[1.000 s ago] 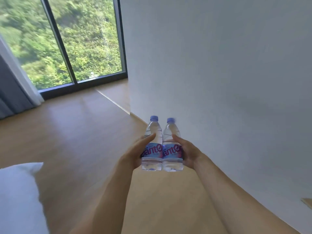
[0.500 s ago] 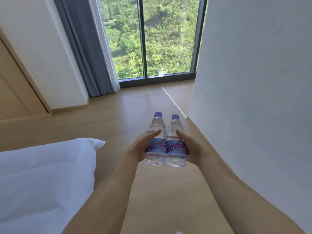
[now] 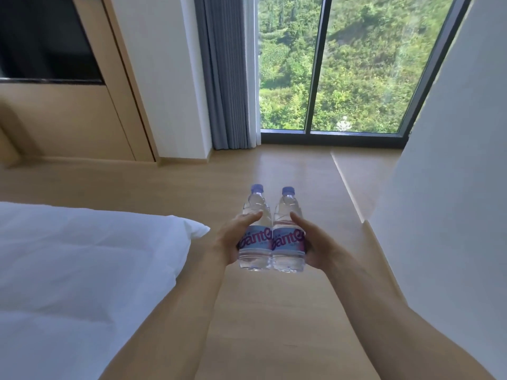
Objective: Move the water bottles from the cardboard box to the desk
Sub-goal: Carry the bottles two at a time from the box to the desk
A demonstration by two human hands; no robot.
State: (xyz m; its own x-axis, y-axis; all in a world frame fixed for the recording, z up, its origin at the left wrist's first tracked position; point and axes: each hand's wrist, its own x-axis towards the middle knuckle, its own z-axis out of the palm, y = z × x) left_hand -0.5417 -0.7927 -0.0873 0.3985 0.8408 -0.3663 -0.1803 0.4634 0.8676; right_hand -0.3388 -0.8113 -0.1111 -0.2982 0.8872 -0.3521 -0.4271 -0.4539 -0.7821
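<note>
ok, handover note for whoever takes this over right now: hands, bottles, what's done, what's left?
Left hand: grips the left water bottle around its label.
Right hand: grips the right water bottle the same way.
Both bottles are upright, side by side and touching, carried in the air above the wooden floor, with the white bed to the left and a white wall to the right.
Done: these two are out of the box.
Left: set them on the desk. Neither the cardboard box nor the desk is in view, so the remaining bottle count is unknown.

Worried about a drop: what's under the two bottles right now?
Only wooden floor lies below the two bottles, gripped by left hand and right hand.
</note>
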